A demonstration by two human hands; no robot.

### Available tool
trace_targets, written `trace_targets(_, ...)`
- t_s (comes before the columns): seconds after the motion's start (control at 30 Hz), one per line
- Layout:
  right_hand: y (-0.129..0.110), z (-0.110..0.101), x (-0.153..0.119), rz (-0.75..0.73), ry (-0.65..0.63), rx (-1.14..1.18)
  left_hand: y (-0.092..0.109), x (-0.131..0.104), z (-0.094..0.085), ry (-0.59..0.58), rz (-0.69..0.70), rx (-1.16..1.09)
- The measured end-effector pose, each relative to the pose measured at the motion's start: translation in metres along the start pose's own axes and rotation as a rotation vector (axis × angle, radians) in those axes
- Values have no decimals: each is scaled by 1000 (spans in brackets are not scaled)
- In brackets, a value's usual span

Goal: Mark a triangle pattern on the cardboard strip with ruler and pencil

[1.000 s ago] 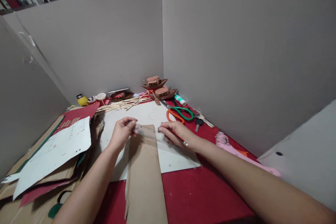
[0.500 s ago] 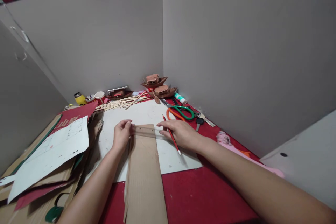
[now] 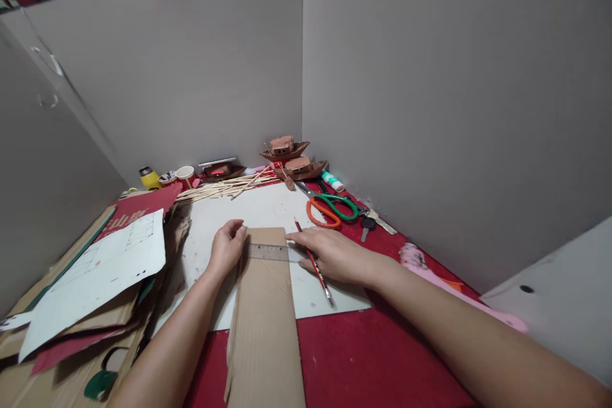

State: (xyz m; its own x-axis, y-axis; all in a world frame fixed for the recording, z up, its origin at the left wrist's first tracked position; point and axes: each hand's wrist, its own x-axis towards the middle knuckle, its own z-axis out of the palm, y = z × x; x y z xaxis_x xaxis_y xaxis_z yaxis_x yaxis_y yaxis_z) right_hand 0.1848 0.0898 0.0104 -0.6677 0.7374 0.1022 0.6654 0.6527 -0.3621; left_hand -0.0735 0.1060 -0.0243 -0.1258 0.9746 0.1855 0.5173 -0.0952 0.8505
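A long strip of brown cardboard [image 3: 268, 325] lies lengthwise before me, its far end on a white board [image 3: 313, 305]. Across it near that end rests a clear ruler [image 3: 268, 252]. My left hand [image 3: 227, 247] is closed at the ruler's left end, beside the cardboard's left edge. My right hand [image 3: 340, 255] holds a red and black pencil [image 3: 316, 268], tip pointing away and eraser end towards me. The thumb and fingers of that hand are also at the ruler's right end, by the cardboard's right edge.
Scissors [image 3: 339, 207] and keys [image 3: 368, 224] lie beyond my right hand. Thin wooden sticks [image 3: 220, 190], model boats [image 3: 299, 169] and a cup [image 3: 185, 176] line the back. At left sit stacked cardboard and a drawn paper sheet [image 3: 95, 280]. A red cloth [image 3: 363, 357] covers the table.
The ruler has come slightly nearer to me along the cardboard and now lies flatter on it. Both hands stay at its ends; the view has shifted a little.
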Motion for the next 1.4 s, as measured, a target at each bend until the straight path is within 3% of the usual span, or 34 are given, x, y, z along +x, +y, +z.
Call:
trace_targets(0.4,10,-9,-10,29,-76,-128,5,-6,-1,-93,69,179)
trace_targets(0.83,15,-10,-8,57,-65,-45,1,-9,1,-20,124,144)
trace_targets(1.1,27,0,-4,38,34,-49,0,-10,2,16,174,211)
trace_targets(1.27,26,4,0,60,59,-27,9,-19,4,52,284,329)
trace_targets(1.4,24,5,2,51,59,-57,20,-28,7,-47,431,431)
